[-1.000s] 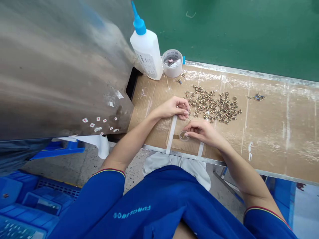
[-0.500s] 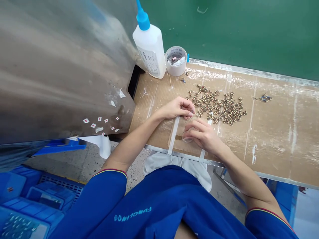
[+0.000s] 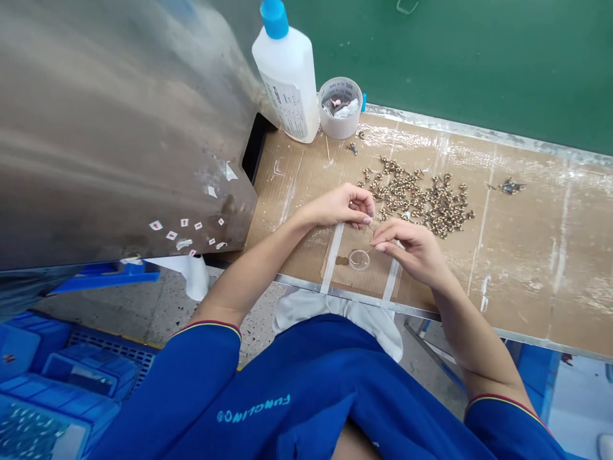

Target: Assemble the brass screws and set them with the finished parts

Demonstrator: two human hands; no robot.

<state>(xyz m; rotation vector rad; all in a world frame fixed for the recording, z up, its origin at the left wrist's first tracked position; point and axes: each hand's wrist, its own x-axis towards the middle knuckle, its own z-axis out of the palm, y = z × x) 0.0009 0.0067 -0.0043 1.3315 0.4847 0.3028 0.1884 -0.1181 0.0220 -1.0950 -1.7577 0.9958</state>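
Seen from above, with twelve o'clock pointing away from the wearer, two bare hands meet over a cardboard-covered table (image 3: 522,268). The left hand (image 3: 352,206) has thumb and forefinger together and seems to pinch a small part (image 3: 370,216), mostly hidden by the fingertips. The right hand (image 3: 409,249) holds what looks like a thin, pale stick (image 3: 368,250) between thumb and forefinger; it is faint, but its long axis appears to run from about seven o'clock to one o'clock. The small part lies near the right fingertips, at roughly twelve o'clock, with a narrow gap between the two hands. A round, clear dish (image 3: 359,259) sits at about seven to eight o'clock from the right fingertips, just beside them and apart; the right hand is the nearer one. From the left fingertips, the dish is at nearly seven o'clock, and a loose pile of brassy pieces (image 3: 443,207) spreads toward two o'clock.
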